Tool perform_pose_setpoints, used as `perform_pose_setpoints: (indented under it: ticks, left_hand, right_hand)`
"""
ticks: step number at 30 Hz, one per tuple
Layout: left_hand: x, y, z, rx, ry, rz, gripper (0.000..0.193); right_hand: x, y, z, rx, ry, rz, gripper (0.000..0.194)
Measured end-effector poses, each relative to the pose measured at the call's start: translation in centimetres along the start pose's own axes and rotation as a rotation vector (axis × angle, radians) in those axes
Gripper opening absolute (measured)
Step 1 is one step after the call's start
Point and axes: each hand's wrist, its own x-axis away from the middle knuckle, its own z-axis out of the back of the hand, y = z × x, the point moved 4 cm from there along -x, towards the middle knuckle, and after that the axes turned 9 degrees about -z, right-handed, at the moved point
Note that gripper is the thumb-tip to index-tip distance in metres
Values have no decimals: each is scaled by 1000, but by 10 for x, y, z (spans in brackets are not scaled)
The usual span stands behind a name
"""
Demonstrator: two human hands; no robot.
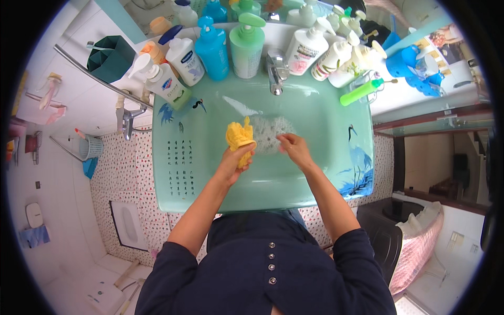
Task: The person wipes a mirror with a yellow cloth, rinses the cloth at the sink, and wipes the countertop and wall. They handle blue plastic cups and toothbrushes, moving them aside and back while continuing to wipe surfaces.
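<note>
My left hand [231, 160] grips a bunched yellow cloth or mesh scrubber [238, 134]; its folds hide what exactly it is. The thumb presses across its lower part, and a loose tip sticks up at the top. Just to its right, white suds [271, 132] float in the bowl of a green glass washbasin [252, 199]. My right hand [296, 150] hangs over the right edge of the suds with thumb and fingertips drawn together. A small pinkish patch shows beneath those fingers, too unclear to identify. Above the bowl stands a chrome faucet [277, 73].
Pump bottles line the basin's back rim, among them a blue one [212, 53] and a green one [247, 51]. A bright green tube [360, 92] leans at the back right. On the left are a wall-mounted shower mixer [128, 120] and a squat toilet [128, 226] in the floor.
</note>
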Motion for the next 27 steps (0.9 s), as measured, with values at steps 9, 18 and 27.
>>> perform_pose_setpoints:
  ticks: [9,18,27]
  left_hand:
    - [9,-24,-36,-1109,2,-811,84]
    - [11,-17,-67,-492,-268,-326,78]
    - [24,-62,-120,-658,-412,-495,66]
  right_hand:
    - [39,-14,-79,-648,-55,249,51]
    - [90,-30,-30,-380,42,420,44]
    - [119,12,66,15,86,423,33]
